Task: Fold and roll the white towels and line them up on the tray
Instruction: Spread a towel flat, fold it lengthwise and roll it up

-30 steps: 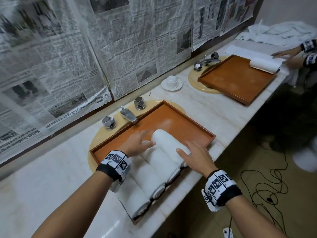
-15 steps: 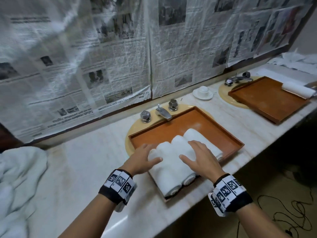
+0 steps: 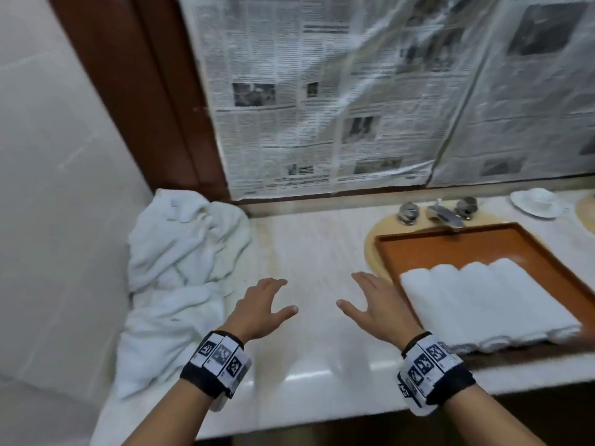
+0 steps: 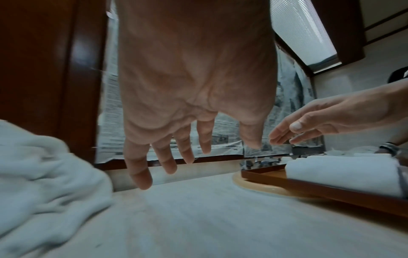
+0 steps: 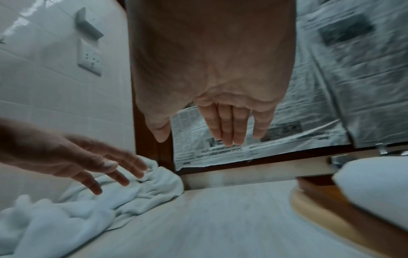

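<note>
Several rolled white towels (image 3: 483, 304) lie side by side in the orange wooden tray (image 3: 450, 243) at the right. A heap of loose white towels (image 3: 180, 272) is piled in the left corner of the marble counter. My left hand (image 3: 264, 304) hovers above the counter just right of the heap, fingers spread and empty. My right hand (image 3: 370, 300) floats beside the tray's left edge, fingers straight, holding nothing. In the wrist views the left hand (image 4: 189, 150) and right hand (image 5: 220, 132) both hang over bare counter, clear of the loose towels (image 5: 88, 206) and the rolled towels (image 4: 344, 172).
The tray rests over a sink with a chrome tap (image 3: 444, 215) and two knobs behind it. A white cup on a saucer (image 3: 536, 201) stands at the far right. Newspaper (image 3: 354, 107) covers the mirror behind. A tiled wall closes the left side.
Both hands have left the rolled towels in the tray and moved left over the bare counter toward the loose heap. My view has swung left with them.
</note>
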Demonstrator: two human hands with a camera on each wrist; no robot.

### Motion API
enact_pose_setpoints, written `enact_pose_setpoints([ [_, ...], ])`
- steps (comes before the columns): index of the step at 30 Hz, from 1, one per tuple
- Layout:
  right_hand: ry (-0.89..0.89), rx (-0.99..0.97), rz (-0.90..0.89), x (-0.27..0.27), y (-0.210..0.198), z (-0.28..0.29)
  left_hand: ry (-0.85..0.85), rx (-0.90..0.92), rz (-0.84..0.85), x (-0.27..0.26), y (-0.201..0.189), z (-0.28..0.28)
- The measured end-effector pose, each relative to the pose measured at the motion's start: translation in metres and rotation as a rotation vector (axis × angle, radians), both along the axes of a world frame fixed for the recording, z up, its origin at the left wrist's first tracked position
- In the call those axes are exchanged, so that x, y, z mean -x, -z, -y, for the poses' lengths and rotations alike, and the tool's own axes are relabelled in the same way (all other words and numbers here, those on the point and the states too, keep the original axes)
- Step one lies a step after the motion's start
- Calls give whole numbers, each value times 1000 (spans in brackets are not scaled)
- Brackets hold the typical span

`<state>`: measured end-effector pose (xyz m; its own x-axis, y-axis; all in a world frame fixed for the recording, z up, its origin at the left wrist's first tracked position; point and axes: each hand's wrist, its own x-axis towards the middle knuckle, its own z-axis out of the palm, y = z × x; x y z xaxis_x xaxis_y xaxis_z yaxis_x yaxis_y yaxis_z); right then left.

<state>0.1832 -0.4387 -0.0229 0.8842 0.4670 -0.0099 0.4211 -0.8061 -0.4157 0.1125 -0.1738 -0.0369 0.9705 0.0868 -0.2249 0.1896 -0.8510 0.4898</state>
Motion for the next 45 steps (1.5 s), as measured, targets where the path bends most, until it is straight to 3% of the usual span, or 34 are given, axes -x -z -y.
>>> enact_pose_setpoints([
  [14, -489, 44, -91, 6, 25, -176, -397, -187, -43, 79, 13, -108],
  [24, -695, 63, -162, 25, 58, -249, -445, -200, -103, 97, 37, -142],
  [30, -597, 116, -129, 53, 90, -278, -494, -240, -14, 95, 42, -140],
  [36, -508, -187, -166, 54, 91, -265, -525, -243, 35, 103, 44, -135],
  [45, -341, -511, -82, 74, 41, -194, -449, -250, 170, 112, 36, -115],
])
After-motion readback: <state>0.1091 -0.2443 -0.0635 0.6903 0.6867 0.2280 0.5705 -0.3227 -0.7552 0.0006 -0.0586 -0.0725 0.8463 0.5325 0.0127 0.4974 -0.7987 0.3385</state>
